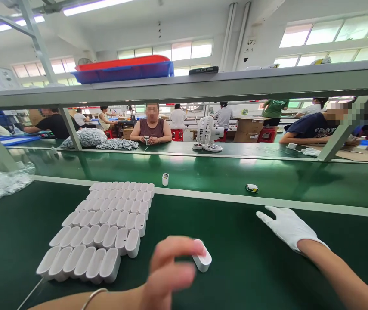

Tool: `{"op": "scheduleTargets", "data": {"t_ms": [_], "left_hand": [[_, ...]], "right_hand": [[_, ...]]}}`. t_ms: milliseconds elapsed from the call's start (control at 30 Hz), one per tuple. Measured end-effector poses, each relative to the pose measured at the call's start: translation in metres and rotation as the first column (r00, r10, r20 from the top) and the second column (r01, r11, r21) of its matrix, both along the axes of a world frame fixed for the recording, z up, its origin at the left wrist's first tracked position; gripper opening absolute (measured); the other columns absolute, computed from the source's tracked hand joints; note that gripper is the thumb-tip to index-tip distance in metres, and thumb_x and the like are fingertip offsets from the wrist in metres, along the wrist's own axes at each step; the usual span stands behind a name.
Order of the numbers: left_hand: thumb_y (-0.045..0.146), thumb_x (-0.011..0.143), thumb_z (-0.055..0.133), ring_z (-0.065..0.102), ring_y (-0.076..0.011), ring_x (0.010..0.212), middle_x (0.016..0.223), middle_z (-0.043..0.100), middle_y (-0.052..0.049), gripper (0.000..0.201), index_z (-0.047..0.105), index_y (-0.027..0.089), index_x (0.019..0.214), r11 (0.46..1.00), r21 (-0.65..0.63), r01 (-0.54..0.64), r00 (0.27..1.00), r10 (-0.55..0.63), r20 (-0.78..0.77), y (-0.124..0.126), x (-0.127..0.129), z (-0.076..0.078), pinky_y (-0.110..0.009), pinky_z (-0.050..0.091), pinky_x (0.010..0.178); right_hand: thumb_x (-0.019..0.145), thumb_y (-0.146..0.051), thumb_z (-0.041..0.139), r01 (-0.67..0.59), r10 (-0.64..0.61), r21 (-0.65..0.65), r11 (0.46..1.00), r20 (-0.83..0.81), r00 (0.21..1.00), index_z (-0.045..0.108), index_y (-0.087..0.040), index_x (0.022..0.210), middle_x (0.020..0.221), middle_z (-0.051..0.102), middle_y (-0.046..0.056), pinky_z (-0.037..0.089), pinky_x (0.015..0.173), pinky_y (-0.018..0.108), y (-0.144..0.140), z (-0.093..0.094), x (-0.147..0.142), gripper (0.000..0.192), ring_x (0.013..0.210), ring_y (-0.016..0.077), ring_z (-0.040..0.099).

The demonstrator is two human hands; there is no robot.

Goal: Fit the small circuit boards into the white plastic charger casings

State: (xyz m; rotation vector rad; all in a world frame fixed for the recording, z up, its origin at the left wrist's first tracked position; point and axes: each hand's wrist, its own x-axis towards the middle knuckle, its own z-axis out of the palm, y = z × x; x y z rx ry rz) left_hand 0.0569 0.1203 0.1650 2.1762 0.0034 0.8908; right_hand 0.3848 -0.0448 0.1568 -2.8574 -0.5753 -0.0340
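the bare left hand (167, 275) pinches a white case (202, 258) between its fingertips, just above the green table (242, 258). the gloved right hand (287, 228) lies flat on the table, fingers spread, holding nothing. left of the case, rows of like cases (103, 228) lie packed together. beyond, one case (165, 179) stands alone on the belt (203, 176), a fan (207, 134) behind it. no writing is readable.

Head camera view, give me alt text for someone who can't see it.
A bare left hand pinches a small white plastic case over a green workbench, while a white-gloved right hand rests flat on the bench. Rows of identical white cases lie to the left; other seated people work beyond a shelf frame.
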Motion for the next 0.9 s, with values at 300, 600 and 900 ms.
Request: {"op": "scheduleTargets", "data": {"t_ms": [300,600,900], "left_hand": [[0.018,0.081,0.054,0.027,-0.0335,0.133,0.148,0.021,-0.010,0.063,0.026,0.031,0.136,0.978,0.118,0.175,0.917,-0.117,-0.382,0.015,0.040,-0.037,-0.059,0.038,0.100],[0.000,0.079,0.042,0.042,-0.0204,0.125,0.126,0.052,-0.009,0.048,0.040,0.021,0.123,0.975,0.084,0.206,0.961,-0.186,-0.206,0.021,0.048,-0.043,-0.042,0.037,0.109],[0.015,0.092,0.040,0.051,-0.0201,0.116,0.105,0.063,-0.007,0.031,0.048,0.015,0.122,0.716,0.673,0.183,0.980,-0.190,-0.064,0.016,0.043,-0.034,-0.037,0.032,0.110]], "right_hand": [[0.085,-0.045,0.045,0.102,-0.103,0.036,0.994,0.010,0.995,0.024,-0.007,0.144,0.139,0.041,0.021,0.040,0.098,0.036,0.047,-0.003,0.065,0.073,0.124,0.0302,0.045],[0.078,-0.050,0.052,0.024,-0.024,0.014,1.000,-0.031,0.999,0.066,-0.016,0.103,0.114,0.062,0.017,0.045,0.082,0.042,0.094,-0.003,0.076,0.045,0.106,0.0367,0.056],[0.068,-0.051,0.060,-0.333,0.347,0.197,0.922,-0.041,0.937,0.065,-0.026,0.078,0.083,0.069,0.003,0.046,0.065,0.031,0.069,0.013,-0.061,0.028,0.074,0.0235,0.063]]}}
